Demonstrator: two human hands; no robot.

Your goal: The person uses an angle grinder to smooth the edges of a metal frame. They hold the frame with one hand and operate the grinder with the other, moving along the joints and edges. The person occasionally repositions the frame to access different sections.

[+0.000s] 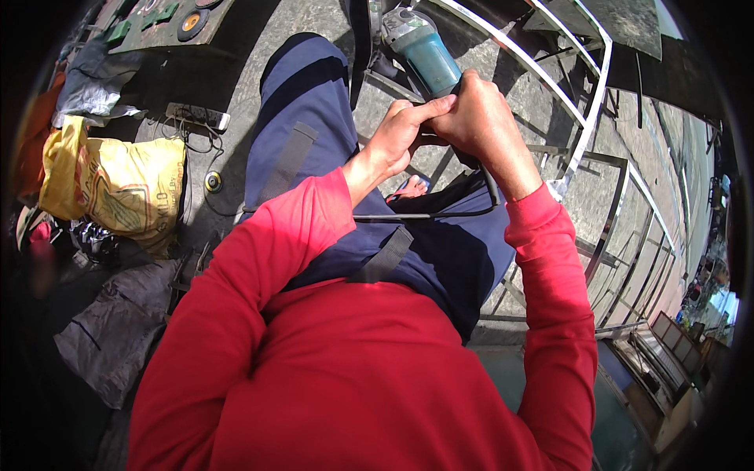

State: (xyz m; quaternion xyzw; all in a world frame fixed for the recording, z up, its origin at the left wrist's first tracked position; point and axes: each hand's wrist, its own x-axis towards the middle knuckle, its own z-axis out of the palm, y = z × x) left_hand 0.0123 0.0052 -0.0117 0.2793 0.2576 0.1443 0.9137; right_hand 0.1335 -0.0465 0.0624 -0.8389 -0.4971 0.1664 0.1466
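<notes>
An angle grinder with a teal body and a grey metal head lies beyond my knees, its head pointing away from me. My right hand is closed round its rear end. Against the underside of that same end, my left hand is curled, its thumb reaching across to the right hand. The palms and the grinder's handle are mostly hidden. A black power cord loops down from the grinder and crosses my lap to the left. The disc's edge cannot be made out clearly.
Welded metal frames stand close on the right and ahead. To the left lie a yellow sack, a power strip with tangled cords, and a small round disc. A low table holds another disc at the far left.
</notes>
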